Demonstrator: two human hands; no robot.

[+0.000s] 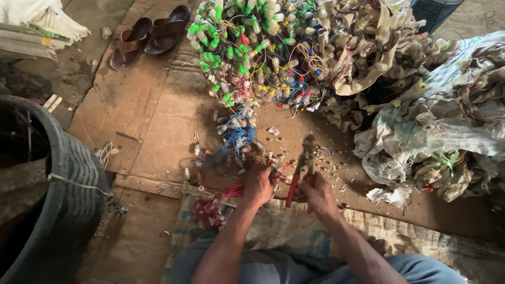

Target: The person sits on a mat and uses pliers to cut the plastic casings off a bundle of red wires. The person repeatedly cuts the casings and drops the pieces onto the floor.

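Observation:
My left hand [258, 185] is closed around a bundle of thin red wires [233, 190] with small connectors at the end [208, 210], low on the cardboard floor. My right hand [317, 195] grips red-handled cutting pliers [301, 178], their jaws pointing away from me, next to the wire ends held by the left hand. A loose bunch of blue wires with white connectors [238, 132] lies just beyond both hands. Small cut bits [331, 171] are scattered around the pliers.
A big heap of wired connectors, green, white and beige [294, 50], fills the far middle. Woven sacks with more of them [447, 131] lie at right. A dark tyre-like tub [63, 184] stands at left. Brown sandals [150, 34] sit at the far left. A sack [284, 226] covers my lap.

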